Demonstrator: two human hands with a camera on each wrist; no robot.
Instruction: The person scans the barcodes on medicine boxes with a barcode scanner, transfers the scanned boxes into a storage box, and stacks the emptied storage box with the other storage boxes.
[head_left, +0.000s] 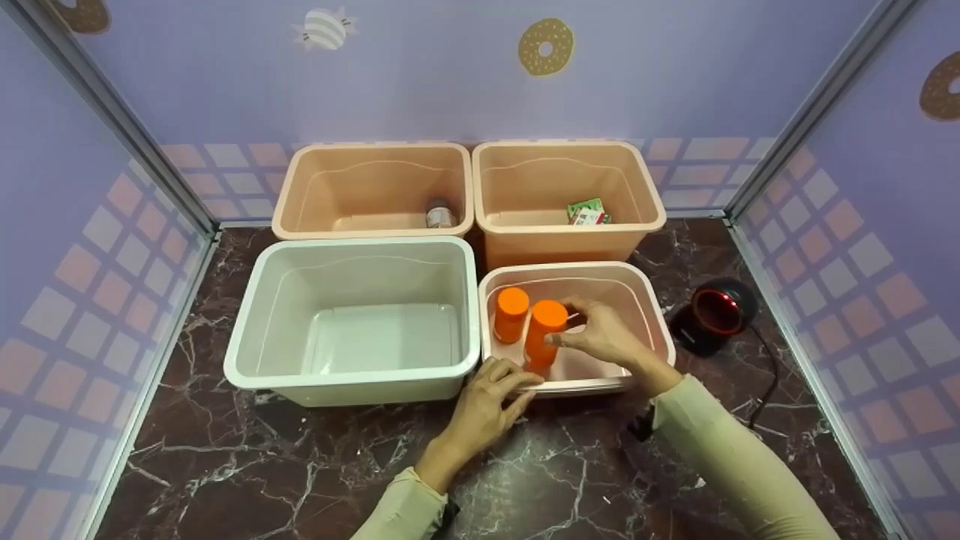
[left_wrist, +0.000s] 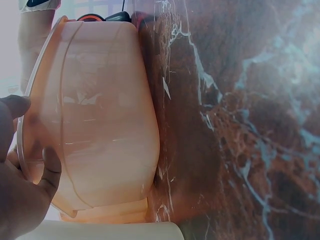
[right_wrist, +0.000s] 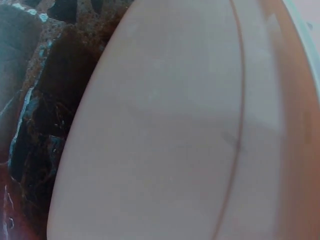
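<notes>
Orange plastic, two round-capped cylindrical bottles in all: one (head_left: 550, 319) is held upright by the right hand (head_left: 604, 335), the other (head_left: 511, 315) is left standing just beside it. Both are contained in the pale pink rectangular plastic bin (head_left: 589, 387) at front right; whether the held one is rested on the bin floor cannot be told.

Right forearm is angled in from lower right, over the bin's near right corner; the bottle is pinched from its right, thumb on the near side, fingers behind. Left forearm is angled up from the bottom middle; the near rim is gripped by the left hand (head_left: 484, 401), thumb set against the outer wall, fingers over the edge.

Hands counted: two. Bins counted: four. Besides the pink one, one white rectangular plastic bin (head_left: 352, 379) is placed at front left, and two peach plastic bins (head_left: 375, 232) are lined up behind. One small white-labelled jar (head_left: 439, 216) is seen in the back left bin; small green and white packets (head_left: 589, 213) are piled in the back right, exact count unclear. One black device with a red-lit window (head_left: 716, 311) is set on the dark marbled bench (head_left: 300, 465), right of the bins.
</notes>
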